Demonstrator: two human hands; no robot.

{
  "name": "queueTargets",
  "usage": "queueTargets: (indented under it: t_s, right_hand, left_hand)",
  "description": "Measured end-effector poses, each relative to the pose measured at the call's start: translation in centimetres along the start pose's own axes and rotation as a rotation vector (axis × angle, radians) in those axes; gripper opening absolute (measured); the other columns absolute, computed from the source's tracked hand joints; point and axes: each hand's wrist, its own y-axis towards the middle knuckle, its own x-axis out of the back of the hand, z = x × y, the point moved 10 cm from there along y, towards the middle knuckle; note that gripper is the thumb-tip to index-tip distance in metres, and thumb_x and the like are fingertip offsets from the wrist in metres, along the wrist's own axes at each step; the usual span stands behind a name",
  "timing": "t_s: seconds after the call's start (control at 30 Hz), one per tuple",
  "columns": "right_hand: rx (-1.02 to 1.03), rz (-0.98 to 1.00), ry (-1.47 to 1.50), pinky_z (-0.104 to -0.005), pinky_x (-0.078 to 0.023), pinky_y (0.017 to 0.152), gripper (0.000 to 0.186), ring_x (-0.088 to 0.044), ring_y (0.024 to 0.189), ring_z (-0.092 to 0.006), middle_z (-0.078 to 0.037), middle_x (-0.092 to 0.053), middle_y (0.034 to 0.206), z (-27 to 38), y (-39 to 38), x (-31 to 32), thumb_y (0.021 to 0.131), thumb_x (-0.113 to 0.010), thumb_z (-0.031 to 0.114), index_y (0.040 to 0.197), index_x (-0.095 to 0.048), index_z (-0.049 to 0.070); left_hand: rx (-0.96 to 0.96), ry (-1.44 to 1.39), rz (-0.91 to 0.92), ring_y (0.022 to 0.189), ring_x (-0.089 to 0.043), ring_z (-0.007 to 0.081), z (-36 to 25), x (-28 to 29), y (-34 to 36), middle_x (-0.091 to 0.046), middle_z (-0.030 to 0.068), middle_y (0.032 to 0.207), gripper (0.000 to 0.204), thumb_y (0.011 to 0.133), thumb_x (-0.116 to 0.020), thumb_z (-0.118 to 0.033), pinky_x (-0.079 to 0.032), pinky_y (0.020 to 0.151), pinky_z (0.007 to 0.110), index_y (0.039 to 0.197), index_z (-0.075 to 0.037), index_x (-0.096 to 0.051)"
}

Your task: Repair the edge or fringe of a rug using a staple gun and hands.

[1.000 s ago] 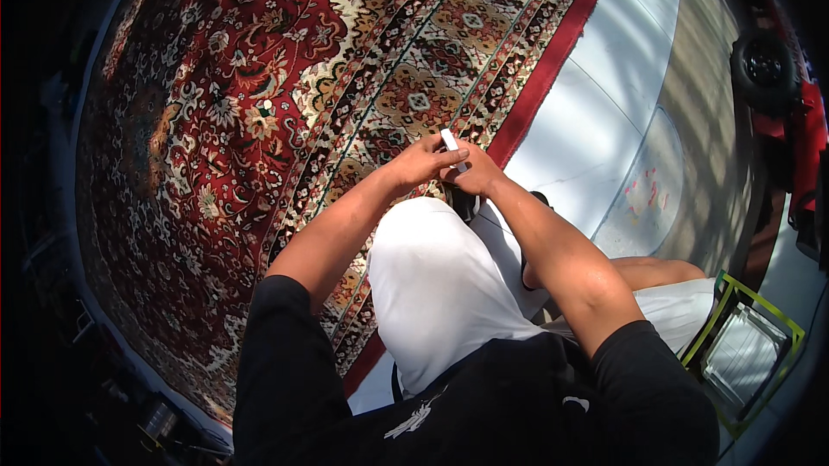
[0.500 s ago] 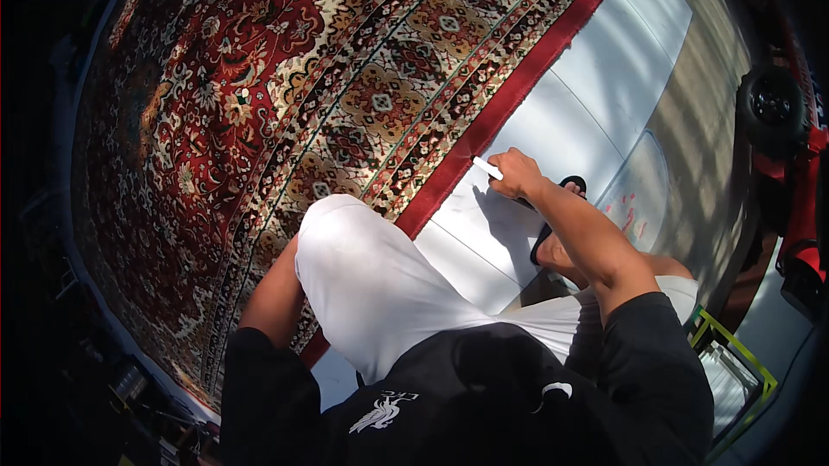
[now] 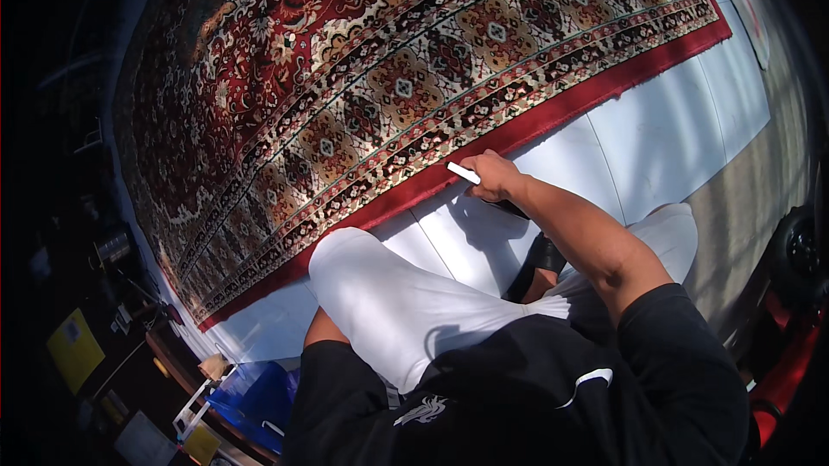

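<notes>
Right hand (image 3: 494,174): gripping a slim white flat bar (image 3: 464,173) near one end, probably to leave the tip free, pointing left at a red-bordered, floral woven rug (image 3: 403,88). Can't see the left hand. Off to the right, smooth white floor panels (image 3: 656,125), kinda streaky sunlight, then a chunky black wheel (image 3: 799,250).

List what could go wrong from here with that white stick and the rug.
Slipping: the white stick pokes out past the fingers of the right hand, so it might drop or brush the red border of the patterned rug.

Shifting: the left knee, in white cloth, overlaps that border in this view; if it touches, it might nudge the rug across the white floor.
</notes>
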Motion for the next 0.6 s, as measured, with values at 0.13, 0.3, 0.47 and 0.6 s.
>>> queueTargets:
  t_s: [0.13,0.3,0.47,0.6]
  right_hand:
    - [-0.077,0.072,-0.073,-0.0443,-0.050,0.089,0.033,-0.057,0.108,-0.0346,-0.013,-0.068,0.103,-0.1,-1.7,0.7,0.073,-0.074,0.023,0.104,-0.067,0.015]
    - [0.090,0.107,0.061,-0.0460,-0.049,0.089,0.032,-0.060,0.105,-0.0374,-0.015,-0.069,0.099,4.0,-1.0,0.9,0.072,-0.072,0.023,0.101,-0.067,0.012]
    - [-0.061,0.058,0.005,-0.0462,-0.052,0.081,0.028,-0.065,0.090,-0.0381,-0.016,-0.070,0.086,-0.2,-1.4,4.1,0.068,-0.074,0.021,0.090,-0.065,0.007]
    - [-0.004,0.027,0.037,-0.0434,-0.051,0.079,0.026,-0.064,0.087,-0.0375,-0.016,-0.069,0.085,-2.6,-2.5,4.5,0.067,-0.071,0.020,0.090,-0.068,0.008]
  left_hand:
    - [-0.075,-0.315,-0.271,0.106,-0.064,0.0274,4.4,3.2,-3.3,-0.066,0.0123,0.110,0.023,0.096,-0.055,-0.015,-0.052,0.093,0.043,0.117,-0.004,-0.058]
    - [-0.304,-0.635,-0.184,0.106,-0.061,0.0258,1.9,11.4,-0.4,-0.064,0.0086,0.107,0.020,0.094,-0.057,-0.012,-0.051,0.094,0.043,0.114,-0.007,-0.054]
    - [-0.128,-0.604,-0.103,0.111,-0.058,0.0242,9.4,3.5,0.7,-0.061,0.0063,0.113,0.024,0.089,-0.067,-0.012,-0.043,0.104,0.043,0.109,-0.008,-0.056]
    - [0.021,-0.657,0.264,0.118,-0.054,0.0272,14.2,-8.3,-0.8,-0.058,0.0115,0.120,0.023,0.090,-0.066,-0.015,-0.044,0.106,0.046,0.107,-0.004,-0.055]
